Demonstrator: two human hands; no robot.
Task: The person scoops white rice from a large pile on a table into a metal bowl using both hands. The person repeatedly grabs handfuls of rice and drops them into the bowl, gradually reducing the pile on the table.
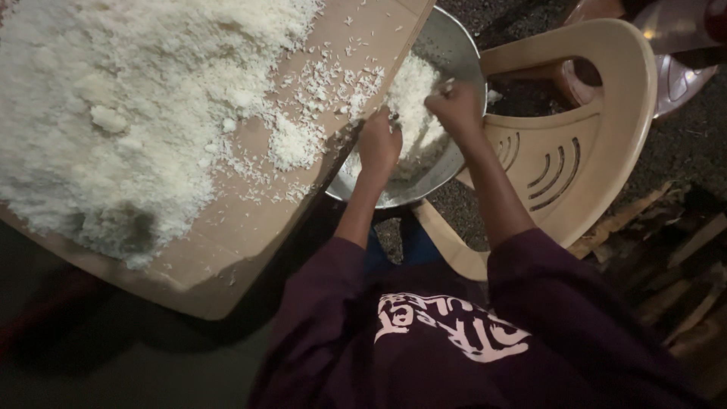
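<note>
Left hand [379, 144] is curled closed at the rim of a round metal bowl [454, 45], knuckles up, beside the edge of a tan board [227, 235]; right hand [457, 107] is closed on a clump of white rice [413, 95] inside the bowl. More rice [113, 106] lies heaped over the board, with loose grains scattered toward the bowl. Bowl rests on a beige plastic chair [598, 113]. Dark gravelly ground lies beyond; purple sleeves [318, 303] show below, with pale lettering on the chest
</note>
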